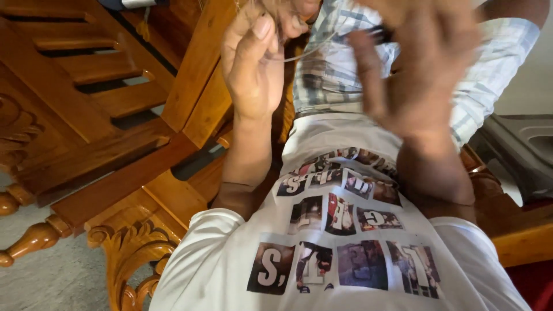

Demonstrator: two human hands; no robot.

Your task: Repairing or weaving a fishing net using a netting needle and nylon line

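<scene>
Only the head view here, so here's what it gives you.

Your left hand [253, 69] is raised close to the camera. The fingers are curled in at the top and the thumb stands up alongside them. A thin pale cord [311, 50] comes out on the inner side of that curl, so it looks pinched between the fingertips, though the pinch itself sits right at the frame edge.

The cord runs from that grip across to your right hand [420, 75]. That hand is badly motion-blurred. The fingers look spread and there's a small dark thing [381, 34] just beside them, but I can't tell whether it's gripping anything.

Below both hands is your white t-shirt with printed photo squares [340, 230], and past them the pale checked cloth [334, 75] over your lap. The carved brown wooden furniture [115, 115] sits out to the left-hand side, well clear of the cord.

My read is that you're mid-handling, with the cord slack between the two hands. Whatever comes next needs a steady left pinch and a slower right hand, because a thin cord slips easily.
</scene>
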